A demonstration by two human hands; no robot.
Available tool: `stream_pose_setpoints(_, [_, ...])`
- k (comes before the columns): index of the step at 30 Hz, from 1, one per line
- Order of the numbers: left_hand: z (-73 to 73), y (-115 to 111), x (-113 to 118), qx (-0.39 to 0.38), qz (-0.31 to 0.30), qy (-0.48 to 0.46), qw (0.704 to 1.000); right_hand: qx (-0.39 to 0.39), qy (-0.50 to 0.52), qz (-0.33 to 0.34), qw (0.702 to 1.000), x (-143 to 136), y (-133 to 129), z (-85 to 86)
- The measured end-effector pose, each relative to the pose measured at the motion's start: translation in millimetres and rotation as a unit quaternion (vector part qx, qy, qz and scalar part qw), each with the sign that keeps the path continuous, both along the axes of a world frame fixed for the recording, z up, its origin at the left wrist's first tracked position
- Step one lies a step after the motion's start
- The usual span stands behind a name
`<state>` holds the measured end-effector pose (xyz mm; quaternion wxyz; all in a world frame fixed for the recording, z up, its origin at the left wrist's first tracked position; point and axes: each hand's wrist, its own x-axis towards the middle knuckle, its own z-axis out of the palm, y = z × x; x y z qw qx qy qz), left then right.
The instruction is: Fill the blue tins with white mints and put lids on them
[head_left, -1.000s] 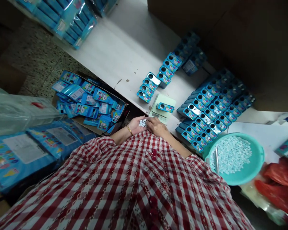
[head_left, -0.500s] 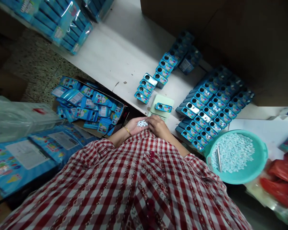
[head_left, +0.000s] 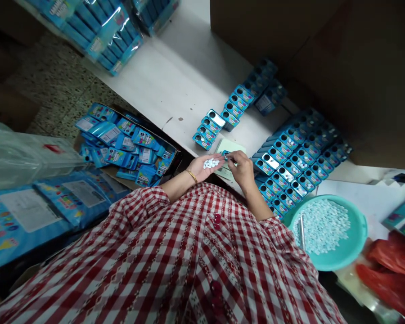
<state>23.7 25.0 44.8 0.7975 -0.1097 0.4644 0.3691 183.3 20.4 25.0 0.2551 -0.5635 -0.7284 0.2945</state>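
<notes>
My left hand (head_left: 197, 170) lies palm up, holding a small heap of white and pale blue candies (head_left: 210, 164) on its flat palm. Just to its right, my right hand (head_left: 243, 171) has its fingers pinched together over the opening of a small blue tin (head_left: 225, 153). Whatever is between those fingertips is too small to make out. That tin is on a pale green scale (head_left: 234, 146), partly covered by the hands. Behind the scale, a short row of blue tins (head_left: 207, 131) with round openings stands upright on the white table (head_left: 162, 81).
Many blue tins (head_left: 283, 173) stand in rows on the right, some with candies on top. A turquoise basin (head_left: 353, 256) of candies with a metal scoop (head_left: 301, 231) sits beyond them. To the left, an open carton holds blue packets (head_left: 121, 155). Wrapped blue packs (head_left: 97, 36) are at the back left.
My right hand has moved from beside the left palm to the tin on the scale, fingers pinched. My left hand has shifted right and flattened out under the candies. The view has shifted slightly.
</notes>
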Motion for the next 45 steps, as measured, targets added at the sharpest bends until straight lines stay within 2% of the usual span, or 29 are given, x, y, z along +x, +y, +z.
stream_pose_setpoints(4, [-4.5,0,-13,-0.009,-0.003,0.001,1.0,-0.009,-0.027,0.003,1.0,5,6,-4.6])
stream_pose_setpoints(9, [-9.2,-5,-25,-0.025,0.009,0.002,1.0,0.026,-0.003,-0.034,0.999,9,-6,11.2])
stream_pose_setpoints(10, [-9.8,-7,-25,-0.026,0.006,-0.004,1.0,0.028,0.001,-0.02,0.999,6,-10,14.5])
stream_pose_setpoints(12, [-10.8,-11,-26,-0.028,-0.011,-0.021,0.999,0.021,-0.005,0.054,0.998,-6,-21,17.8])
stream_pose_setpoints(16, [-14.4,-25,-32,-0.07,-0.044,-0.033,0.996,-0.013,-0.099,0.221,0.97,-42,-38,9.8])
stream_pose_setpoints(20, [-20.6,-39,-46,-0.111,-0.057,-0.018,0.992,-0.034,-0.118,0.273,0.954,-64,-42,-1.4])
stream_pose_setpoints(25, [-24.1,-46,-56,-0.127,-0.048,0.006,0.991,-0.064,-0.066,0.259,0.962,-69,-42,-3.1])
stream_pose_setpoints(31, [-20.2,-44,-53,-0.124,-0.036,0.012,0.992,-0.047,-0.108,0.265,0.957,-68,-44,-0.5])
stream_pose_setpoints(33, [-19.5,-43,-52,-0.12,-0.037,0.008,0.992,-0.046,-0.084,0.257,0.962,-63,-44,2.7])
stream_pose_setpoints(35, [-19.8,-42,-49,-0.112,-0.036,0.005,0.993,-0.04,-0.033,0.22,0.974,-54,-42,7.1])
stream_pose_setpoints(37, [-20.3,-41,-47,-0.101,-0.039,-0.001,0.994,-0.024,0.013,0.154,0.988,-40,-35,10.8])
stream_pose_setpoints(41, [-18.3,-38,-42,-0.088,-0.064,-0.025,0.994,0.007,0.022,0.033,0.999,-11,-11,8.7])
stream_pose_setpoints(45, [-14.6,-36,-40,-0.088,-0.067,-0.034,0.993,0.014,0.02,0.013,1.0,5,5,0.5])
